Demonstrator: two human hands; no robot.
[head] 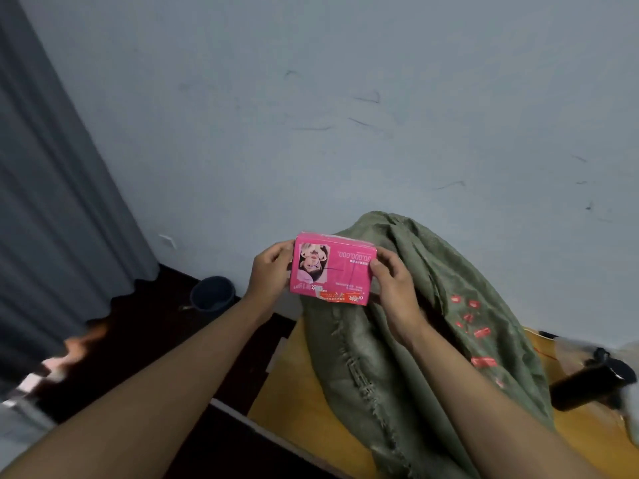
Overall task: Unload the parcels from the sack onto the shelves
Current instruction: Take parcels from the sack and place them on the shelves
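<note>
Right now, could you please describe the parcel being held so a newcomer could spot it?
Find the green sack slumped on the yellow table. Above its left edge, the left hand and right hand grip a pink box, the only bright pink thing there.

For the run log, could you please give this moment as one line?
both hands: left hand, right hand | hold: pink box | above: green sack | shelves: unseen
</note>
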